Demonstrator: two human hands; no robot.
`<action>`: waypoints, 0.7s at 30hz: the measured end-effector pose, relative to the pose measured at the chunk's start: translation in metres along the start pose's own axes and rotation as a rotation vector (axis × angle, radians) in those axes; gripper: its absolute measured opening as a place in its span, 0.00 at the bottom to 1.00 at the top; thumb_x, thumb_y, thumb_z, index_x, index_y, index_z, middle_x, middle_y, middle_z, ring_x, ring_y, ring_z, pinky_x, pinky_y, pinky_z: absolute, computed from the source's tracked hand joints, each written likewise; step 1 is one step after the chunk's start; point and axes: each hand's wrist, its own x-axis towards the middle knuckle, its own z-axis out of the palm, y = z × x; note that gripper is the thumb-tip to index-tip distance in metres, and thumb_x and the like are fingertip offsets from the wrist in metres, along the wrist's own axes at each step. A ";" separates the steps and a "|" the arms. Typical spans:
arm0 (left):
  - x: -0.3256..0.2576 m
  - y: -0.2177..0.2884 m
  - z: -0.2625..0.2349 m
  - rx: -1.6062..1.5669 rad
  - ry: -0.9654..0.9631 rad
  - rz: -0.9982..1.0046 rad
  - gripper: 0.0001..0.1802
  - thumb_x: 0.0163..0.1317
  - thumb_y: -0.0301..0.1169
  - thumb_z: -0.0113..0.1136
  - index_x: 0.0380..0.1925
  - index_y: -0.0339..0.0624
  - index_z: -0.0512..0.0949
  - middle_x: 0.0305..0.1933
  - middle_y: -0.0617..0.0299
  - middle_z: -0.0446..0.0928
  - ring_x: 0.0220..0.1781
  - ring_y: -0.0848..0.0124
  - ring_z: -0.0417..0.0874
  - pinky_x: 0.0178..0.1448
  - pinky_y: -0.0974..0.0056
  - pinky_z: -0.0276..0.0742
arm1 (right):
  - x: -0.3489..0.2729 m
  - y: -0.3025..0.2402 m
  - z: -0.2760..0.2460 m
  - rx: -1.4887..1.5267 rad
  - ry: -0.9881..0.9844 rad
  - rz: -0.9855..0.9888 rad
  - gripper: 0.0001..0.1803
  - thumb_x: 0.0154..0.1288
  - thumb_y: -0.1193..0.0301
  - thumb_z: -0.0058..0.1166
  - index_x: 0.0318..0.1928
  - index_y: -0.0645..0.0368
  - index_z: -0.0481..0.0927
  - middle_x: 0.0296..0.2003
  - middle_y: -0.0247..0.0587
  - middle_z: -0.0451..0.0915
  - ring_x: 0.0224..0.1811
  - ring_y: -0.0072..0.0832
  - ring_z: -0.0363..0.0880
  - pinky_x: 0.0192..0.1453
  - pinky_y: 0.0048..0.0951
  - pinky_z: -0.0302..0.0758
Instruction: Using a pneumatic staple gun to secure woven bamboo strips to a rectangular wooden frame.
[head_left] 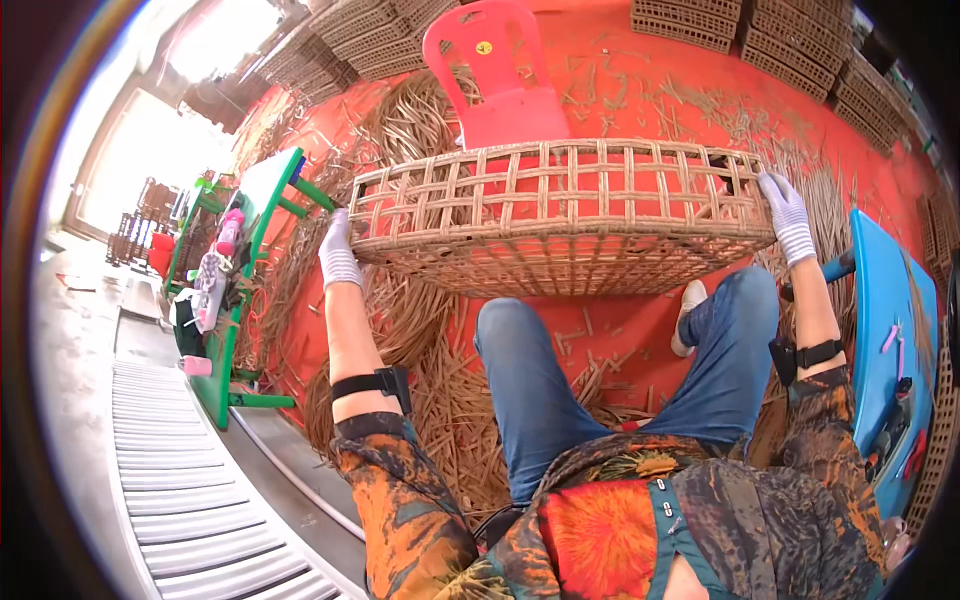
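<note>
While the slatted rack (200,480) is seen at far left, no basket is visible on it. On the green bench (228,350), a pink bottle (229,232) and small odds and ends are carried; nothing there appears to be in use.

Left hand (340,240): gloved, fingers closed on the left end of the basket (560,220); fingertips hidden. Loose strips (440,400) are strewn over the red floor (640,110), below and around the work.

Basket: held up between both hands, just above the knees, long side across, tilted so that wall and lattice base are both shown. Weaving is judged mostly done: rim, wall and base all look formed, and the open mesh runs end to end. A dark patch near the right corner can't be made out. Whether strip ends are tucked or trimmed can't be told, so some finishing may be left. The chair (500,120) stands beyond, unoccupied.

Right hand (788,215): gloved, the right end grasped; fingers partly hidden.

Similar baskets are stacked (800,50) at the back; the held one is not yet set down. On the blue bench (875,300), far right, hand tools (893,410) are left lying, untouched.
</note>
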 end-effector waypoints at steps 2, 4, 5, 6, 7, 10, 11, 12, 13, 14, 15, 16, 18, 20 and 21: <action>0.033 -0.002 -0.022 0.083 0.025 0.008 0.18 0.66 0.43 0.64 0.45 0.40 0.86 0.43 0.60 0.84 0.43 0.65 0.82 0.51 0.57 0.78 | 0.001 -0.016 0.010 -0.049 -0.036 -0.008 0.27 0.73 0.53 0.59 0.58 0.65 0.82 0.51 0.45 0.86 0.55 0.29 0.81 0.63 0.30 0.72; 0.062 -0.016 -0.047 0.335 0.069 0.144 0.13 0.65 0.39 0.63 0.38 0.41 0.86 0.38 0.61 0.83 0.38 0.66 0.80 0.48 0.56 0.76 | 0.004 -0.029 0.027 -0.052 -0.065 0.004 0.26 0.73 0.54 0.58 0.57 0.65 0.82 0.51 0.45 0.86 0.54 0.29 0.81 0.62 0.30 0.72; 0.074 -0.022 -0.064 0.333 0.081 0.148 0.13 0.65 0.39 0.63 0.38 0.41 0.86 0.38 0.61 0.83 0.38 0.66 0.80 0.48 0.56 0.76 | 0.009 -0.035 0.036 -0.053 -0.091 0.019 0.26 0.74 0.54 0.58 0.57 0.64 0.83 0.50 0.45 0.86 0.53 0.29 0.81 0.62 0.30 0.73; 0.079 -0.028 -0.076 0.178 0.085 0.045 0.11 0.63 0.37 0.63 0.34 0.42 0.85 0.36 0.61 0.81 0.37 0.66 0.78 0.46 0.55 0.75 | 0.013 -0.038 0.044 -0.085 -0.113 -0.040 0.25 0.74 0.53 0.58 0.56 0.63 0.83 0.49 0.46 0.86 0.52 0.29 0.81 0.62 0.31 0.73; 0.085 -0.032 -0.090 0.022 0.090 -0.055 0.08 0.61 0.35 0.63 0.31 0.43 0.84 0.34 0.61 0.80 0.35 0.66 0.77 0.45 0.55 0.74 | 0.016 -0.040 0.049 -0.080 -0.124 -0.046 0.25 0.74 0.53 0.58 0.56 0.63 0.83 0.49 0.46 0.86 0.52 0.29 0.81 0.62 0.31 0.73; 0.084 -0.033 -0.077 -0.008 0.070 -0.068 0.06 0.55 0.33 0.64 0.28 0.44 0.81 0.33 0.60 0.78 0.34 0.63 0.75 0.45 0.52 0.73 | 0.021 -0.043 0.047 -0.051 -0.117 0.045 0.27 0.73 0.52 0.57 0.55 0.64 0.83 0.49 0.47 0.86 0.52 0.30 0.82 0.62 0.31 0.73; 0.078 -0.031 -0.072 -0.017 0.063 -0.072 0.05 0.52 0.32 0.64 0.26 0.45 0.80 0.32 0.60 0.77 0.34 0.61 0.74 0.45 0.51 0.72 | 0.022 -0.039 0.048 -0.058 -0.125 0.047 0.27 0.73 0.52 0.57 0.55 0.64 0.83 0.49 0.47 0.86 0.52 0.30 0.82 0.62 0.31 0.73; 0.071 -0.029 -0.060 -0.060 0.081 -0.090 0.04 0.52 0.31 0.63 0.26 0.46 0.79 0.31 0.60 0.76 0.33 0.62 0.75 0.43 0.51 0.74 | 0.024 -0.035 0.044 -0.091 -0.105 0.010 0.27 0.73 0.51 0.57 0.55 0.64 0.83 0.49 0.47 0.86 0.52 0.31 0.82 0.62 0.31 0.73; 0.061 -0.028 -0.053 -0.063 0.075 -0.103 0.04 0.52 0.31 0.63 0.26 0.46 0.79 0.31 0.60 0.76 0.33 0.62 0.75 0.43 0.51 0.74 | 0.026 -0.031 0.041 -0.123 -0.086 -0.025 0.28 0.73 0.51 0.56 0.56 0.64 0.83 0.49 0.48 0.86 0.52 0.32 0.82 0.62 0.32 0.73; 0.055 -0.022 -0.058 -0.109 0.064 -0.093 0.04 0.52 0.31 0.63 0.25 0.46 0.78 0.31 0.60 0.76 0.33 0.62 0.75 0.43 0.51 0.74 | 0.028 -0.032 0.045 -0.132 -0.099 -0.022 0.29 0.73 0.49 0.56 0.56 0.64 0.83 0.50 0.49 0.86 0.52 0.33 0.82 0.62 0.32 0.73; 0.046 -0.018 -0.053 -0.154 0.043 -0.094 0.04 0.52 0.30 0.63 0.25 0.45 0.78 0.31 0.60 0.76 0.32 0.62 0.75 0.42 0.51 0.75 | 0.028 -0.032 0.044 -0.139 -0.094 -0.016 0.29 0.73 0.49 0.56 0.56 0.64 0.83 0.50 0.49 0.86 0.52 0.33 0.82 0.62 0.32 0.73; 0.038 -0.014 -0.045 -0.186 0.042 -0.138 0.03 0.51 0.29 0.62 0.24 0.45 0.77 0.31 0.59 0.76 0.30 0.60 0.75 0.40 0.51 0.75 | 0.030 -0.032 0.042 -0.141 -0.093 0.003 0.29 0.73 0.48 0.56 0.55 0.63 0.83 0.50 0.49 0.86 0.52 0.33 0.83 0.62 0.32 0.73; 0.034 -0.009 -0.050 -0.151 -0.032 -0.116 0.03 0.51 0.29 0.62 0.25 0.44 0.77 0.30 0.59 0.76 0.29 0.60 0.76 0.40 0.51 0.75 | 0.040 -0.027 0.040 -0.136 -0.095 -0.023 0.31 0.72 0.45 0.55 0.54 0.63 0.84 0.50 0.50 0.87 0.53 0.34 0.83 0.62 0.33 0.73; 0.027 -0.014 -0.045 -0.111 -0.116 -0.103 0.03 0.51 0.29 0.62 0.25 0.44 0.77 0.30 0.59 0.76 0.28 0.59 0.76 0.40 0.50 0.76 | 0.049 -0.018 0.040 -0.142 -0.081 -0.023 0.32 0.71 0.44 0.55 0.53 0.63 0.84 0.49 0.49 0.87 0.53 0.34 0.83 0.62 0.33 0.73; 0.020 -0.022 -0.037 0.213 0.057 0.114 0.04 0.52 0.30 0.62 0.29 0.45 0.80 0.34 0.57 0.78 0.34 0.58 0.78 0.44 0.51 0.77 | 0.046 -0.022 0.041 -0.152 -0.068 -0.029 0.32 0.71 0.43 0.55 0.53 0.63 0.85 0.49 0.49 0.87 0.53 0.34 0.83 0.61 0.33 0.73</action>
